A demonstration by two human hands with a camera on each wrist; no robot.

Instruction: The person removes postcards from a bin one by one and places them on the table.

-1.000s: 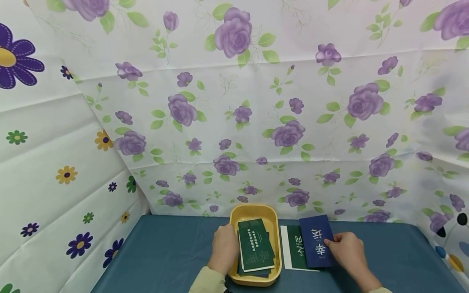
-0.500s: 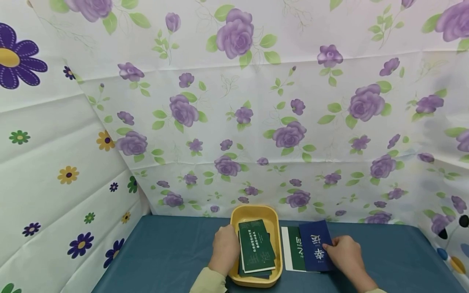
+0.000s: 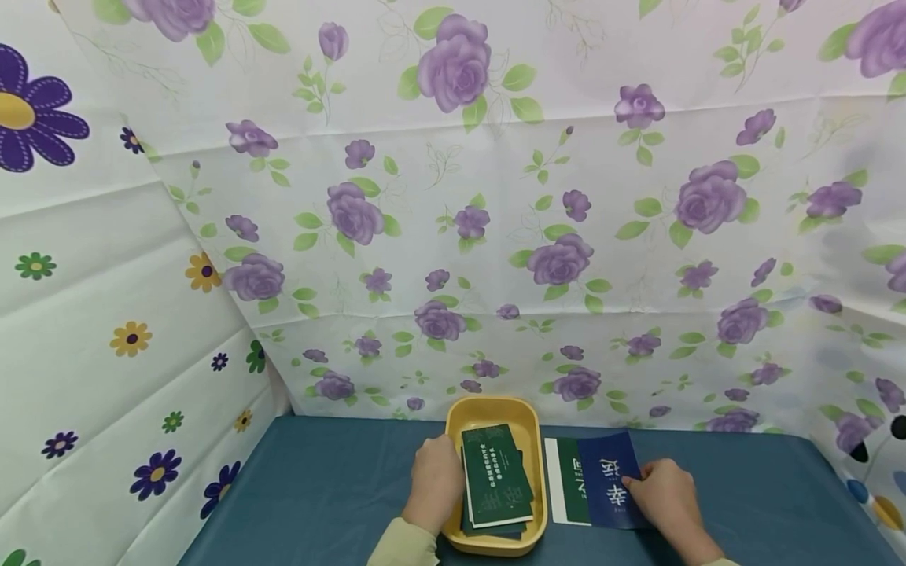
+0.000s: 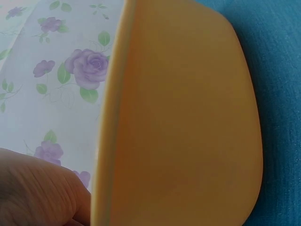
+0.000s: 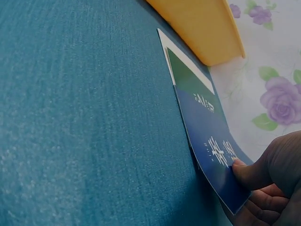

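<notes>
My left hand (image 3: 435, 483) grips the left rim of a yellow plastic tray (image 3: 541, 479). In the left wrist view the tray's outer wall (image 4: 188, 117) fills the middle, and the fingertips are hidden. Inside the tray lies a small pile topped by a dark green booklet (image 3: 495, 475) with white lettering. To the tray's right, my right hand (image 3: 664, 495) pinches the right edge of a blue booklet (image 3: 602, 487), thumb on top. It overlaps a green booklet (image 3: 570, 472) with a white strip (image 3: 556, 479) along its left; in the right wrist view the blue booklet's held end (image 5: 225, 188) is raised off the table.
A blue-green cloth (image 3: 340, 472) covers the table. Behind it hangs a white sheet with purple roses (image 3: 495, 236). Another flowered sheet (image 3: 141, 393) closes off the left side, and a dotted one (image 3: 878, 487) stands at the right edge.
The blue booklet has come down and nearer to me, and lines up more squarely over the green one. My right hand moved down with it. The left hand keeps its hold on the tray.
</notes>
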